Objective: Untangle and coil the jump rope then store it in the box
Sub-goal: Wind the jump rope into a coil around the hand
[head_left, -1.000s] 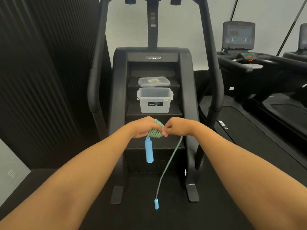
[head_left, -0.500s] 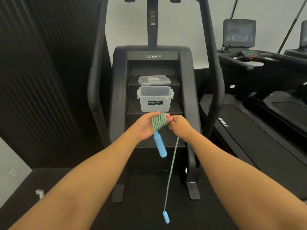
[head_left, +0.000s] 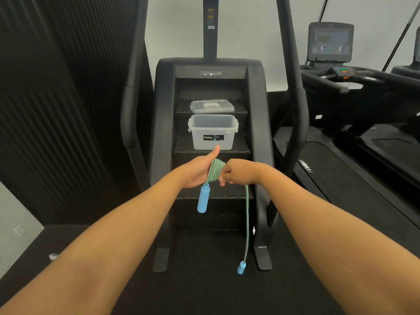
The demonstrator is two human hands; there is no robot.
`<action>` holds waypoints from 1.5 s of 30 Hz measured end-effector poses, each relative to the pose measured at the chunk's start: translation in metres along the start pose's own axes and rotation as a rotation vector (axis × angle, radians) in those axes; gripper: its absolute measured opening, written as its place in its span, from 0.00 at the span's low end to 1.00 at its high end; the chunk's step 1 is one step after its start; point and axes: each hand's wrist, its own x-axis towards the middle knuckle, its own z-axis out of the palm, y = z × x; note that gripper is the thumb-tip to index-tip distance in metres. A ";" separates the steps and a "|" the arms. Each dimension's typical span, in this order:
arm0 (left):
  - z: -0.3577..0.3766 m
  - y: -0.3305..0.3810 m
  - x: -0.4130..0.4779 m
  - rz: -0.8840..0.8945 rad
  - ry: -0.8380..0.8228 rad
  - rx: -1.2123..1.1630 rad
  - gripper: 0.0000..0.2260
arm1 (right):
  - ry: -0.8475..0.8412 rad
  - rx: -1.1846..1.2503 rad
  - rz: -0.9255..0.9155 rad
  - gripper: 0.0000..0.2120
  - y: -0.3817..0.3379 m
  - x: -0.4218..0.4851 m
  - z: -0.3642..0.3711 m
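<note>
Coil (head_left: 215, 172) wound round my left hand (head_left: 196, 172), thumb up, finger curl hidden; right hand (head_left: 241, 174) pinches the rope (head_left: 247, 221): feed it taut, laying wraps side by side

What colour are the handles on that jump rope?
Light blue, both the upper handle and the dangling handle; head view.

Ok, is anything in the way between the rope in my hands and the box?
Nothing visible. The box stands open on the step just beyond the rope, its lid lying on the step above.
</note>
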 end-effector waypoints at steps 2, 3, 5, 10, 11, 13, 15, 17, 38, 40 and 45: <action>0.001 -0.001 -0.001 -0.034 -0.002 0.037 0.37 | -0.004 -0.056 -0.024 0.13 -0.005 -0.004 -0.010; 0.000 -0.002 -0.001 -0.045 -0.008 0.021 0.37 | 0.009 -0.072 -0.027 0.13 -0.005 -0.005 -0.015; 0.000 -0.001 -0.001 -0.059 -0.056 -0.021 0.38 | 0.041 -0.048 -0.019 0.15 0.000 -0.008 -0.024; 0.010 0.004 -0.008 -0.018 -0.182 -0.031 0.30 | 0.181 0.198 -0.018 0.16 0.019 -0.012 -0.030; 0.010 0.004 -0.011 0.012 -0.190 -0.062 0.27 | 0.217 0.259 -0.025 0.16 0.023 -0.012 -0.030; 0.008 0.003 -0.014 0.063 -0.204 -0.124 0.20 | 0.287 0.369 -0.035 0.16 0.031 -0.014 -0.028; 0.007 0.000 -0.015 0.111 -0.213 -0.189 0.15 | 0.345 0.459 -0.036 0.16 0.037 -0.015 -0.022; 0.011 -0.002 -0.011 0.173 -0.186 -0.300 0.14 | 0.393 0.547 -0.020 0.15 0.039 -0.014 -0.012; 0.016 -0.005 0.009 0.051 -0.023 -0.061 0.46 | 0.052 0.113 -0.005 0.15 0.011 -0.019 -0.005; 0.015 -0.007 0.007 0.030 -0.021 0.009 0.46 | 0.068 0.112 -0.001 0.16 0.010 -0.021 -0.015; 0.022 0.000 -0.003 0.000 -0.089 -0.006 0.44 | 0.148 0.124 -0.022 0.15 0.017 -0.024 -0.031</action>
